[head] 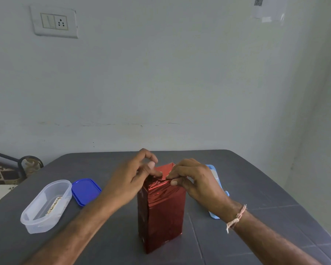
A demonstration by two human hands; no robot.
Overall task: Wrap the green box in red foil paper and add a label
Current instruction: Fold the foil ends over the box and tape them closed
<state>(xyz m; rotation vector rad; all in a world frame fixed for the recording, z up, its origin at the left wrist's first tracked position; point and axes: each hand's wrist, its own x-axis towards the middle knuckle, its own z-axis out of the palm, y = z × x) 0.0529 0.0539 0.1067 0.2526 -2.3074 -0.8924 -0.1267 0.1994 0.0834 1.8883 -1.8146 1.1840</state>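
A tall box (161,213) stands upright in the middle of the dark grey table (111,245), covered in shiny red foil paper; no green shows. Both hands work at its top end. My left hand (134,176) comes in from the left, its fingers curled, and pinches the crumpled foil fold at the top. My right hand (191,180) comes in from the right and pinches the same fold between thumb and fingertips. A pale thread band sits on the right wrist. No label is seen on the box.
A clear oval plastic container (46,206) with small printed pieces inside stands at the left, its blue lid (85,191) lying beside it. A light blue flat object (215,190) lies behind my right hand. A wall stands behind the table; a chair shows at far left.
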